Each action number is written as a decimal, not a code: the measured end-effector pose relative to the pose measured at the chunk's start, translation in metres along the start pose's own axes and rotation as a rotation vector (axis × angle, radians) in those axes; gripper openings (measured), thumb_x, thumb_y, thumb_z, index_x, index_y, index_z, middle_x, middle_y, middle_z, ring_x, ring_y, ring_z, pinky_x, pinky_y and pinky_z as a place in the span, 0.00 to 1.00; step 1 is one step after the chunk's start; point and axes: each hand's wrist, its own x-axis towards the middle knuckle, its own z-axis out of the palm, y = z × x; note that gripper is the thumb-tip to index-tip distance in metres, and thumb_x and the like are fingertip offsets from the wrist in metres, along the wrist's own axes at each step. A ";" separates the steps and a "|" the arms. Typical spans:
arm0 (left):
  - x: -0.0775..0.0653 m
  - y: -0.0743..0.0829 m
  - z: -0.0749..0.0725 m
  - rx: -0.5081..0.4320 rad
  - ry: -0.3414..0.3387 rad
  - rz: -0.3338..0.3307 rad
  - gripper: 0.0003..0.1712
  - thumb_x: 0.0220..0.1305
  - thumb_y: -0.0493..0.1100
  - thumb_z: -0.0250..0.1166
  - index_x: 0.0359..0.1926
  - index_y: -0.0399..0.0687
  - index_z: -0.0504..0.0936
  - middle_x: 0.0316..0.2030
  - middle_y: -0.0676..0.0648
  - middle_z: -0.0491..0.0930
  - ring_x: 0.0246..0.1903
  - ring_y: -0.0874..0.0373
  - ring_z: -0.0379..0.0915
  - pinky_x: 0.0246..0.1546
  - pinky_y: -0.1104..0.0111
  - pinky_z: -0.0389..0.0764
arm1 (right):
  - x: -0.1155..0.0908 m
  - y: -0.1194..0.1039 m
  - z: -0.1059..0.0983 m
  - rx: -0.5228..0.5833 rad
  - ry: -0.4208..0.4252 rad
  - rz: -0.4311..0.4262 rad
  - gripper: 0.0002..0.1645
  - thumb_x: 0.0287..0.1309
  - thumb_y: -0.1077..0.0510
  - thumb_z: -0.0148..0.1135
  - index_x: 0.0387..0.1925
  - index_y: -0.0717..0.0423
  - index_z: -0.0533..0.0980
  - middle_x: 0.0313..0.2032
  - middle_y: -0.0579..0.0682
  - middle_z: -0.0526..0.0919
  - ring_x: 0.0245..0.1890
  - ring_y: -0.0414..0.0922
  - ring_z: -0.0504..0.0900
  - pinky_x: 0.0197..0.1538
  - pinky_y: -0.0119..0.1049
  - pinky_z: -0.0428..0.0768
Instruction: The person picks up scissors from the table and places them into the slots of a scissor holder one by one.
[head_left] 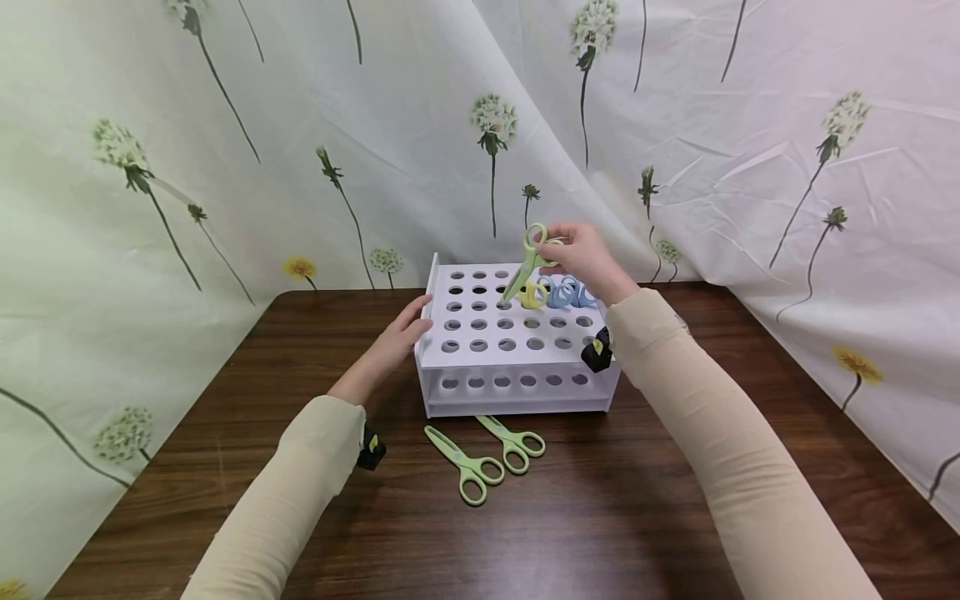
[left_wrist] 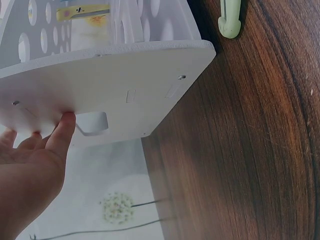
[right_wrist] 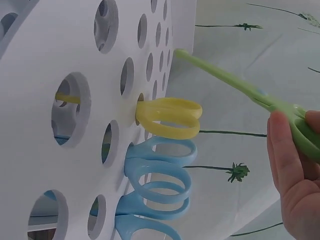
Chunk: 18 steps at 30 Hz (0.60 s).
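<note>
My right hand (head_left: 581, 254) pinches green scissors (head_left: 522, 271) by the handles above a white rack (head_left: 480, 356) with rows of round holes. The blades slant down toward the rack's top, and in the right wrist view the scissors' tip (right_wrist: 181, 52) is apart from the holes. Yellow scissors (right_wrist: 170, 117) and blue scissors (right_wrist: 160, 180) stand in the rack with their handles up, close to my right hand. My left hand (head_left: 401, 335) rests its fingertips against the rack's left side panel (left_wrist: 125, 85), beside a cut-out slot.
Two more pairs of green scissors, one nearer (head_left: 467, 467) and one partly behind it (head_left: 512, 443), lie on the dark wooden table (head_left: 337, 533) in front of the rack. A white curtain (head_left: 420, 125) printed with dandelions hangs behind.
</note>
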 end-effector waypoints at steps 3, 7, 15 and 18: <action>0.000 0.000 0.000 0.003 0.000 -0.001 0.31 0.71 0.45 0.43 0.72 0.52 0.45 0.69 0.39 0.43 0.61 0.43 0.53 0.58 0.52 0.58 | 0.002 0.001 0.001 -0.007 0.006 0.005 0.09 0.59 0.68 0.56 0.42 0.68 0.74 0.39 0.57 0.76 0.30 0.43 0.79 0.37 0.33 0.79; 0.001 -0.002 -0.001 0.019 0.008 -0.001 0.31 0.71 0.46 0.43 0.72 0.53 0.46 0.69 0.39 0.43 0.61 0.44 0.53 0.58 0.52 0.58 | 0.004 0.002 0.001 -0.015 0.011 0.007 0.10 0.59 0.68 0.56 0.43 0.68 0.74 0.39 0.57 0.76 0.31 0.44 0.78 0.37 0.33 0.79; 0.001 -0.002 0.000 0.001 0.000 0.003 0.31 0.71 0.45 0.43 0.72 0.53 0.45 0.69 0.39 0.43 0.60 0.43 0.55 0.57 0.52 0.59 | 0.007 0.003 0.005 -0.068 0.000 0.025 0.11 0.60 0.67 0.55 0.44 0.68 0.73 0.44 0.59 0.76 0.36 0.47 0.78 0.39 0.34 0.78; -0.003 0.005 0.000 -0.022 -0.004 -0.009 0.31 0.71 0.44 0.43 0.72 0.51 0.45 0.69 0.38 0.43 0.60 0.42 0.55 0.57 0.52 0.60 | 0.007 0.002 0.006 -0.078 -0.018 0.015 0.13 0.60 0.67 0.54 0.46 0.70 0.72 0.46 0.61 0.75 0.40 0.49 0.78 0.40 0.35 0.78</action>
